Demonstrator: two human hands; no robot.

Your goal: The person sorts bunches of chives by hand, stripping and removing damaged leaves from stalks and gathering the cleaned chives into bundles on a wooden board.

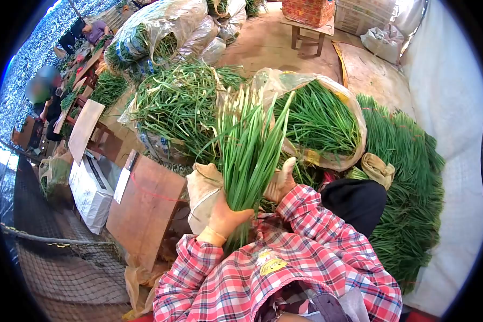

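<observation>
An upright bunch of garlic chives, pale ends up and green leaves down, stands before my chest. My left hand is closed around its lower left side, thumb across the front of the leaves. At the bunch's right side is my right hand, its thumb stretched up and apart from the stalks; the other fingers are partly hidden behind the leaves. Just beyond the bunch lies a loose heap of chives. An open plastic sack of chives sits to the right of it.
Tied chive bundles are stacked along the right wall. At left, a knife lies on a wooden board beside a white box. Full sacks and a small table stand farther back. Two other people sit at far left.
</observation>
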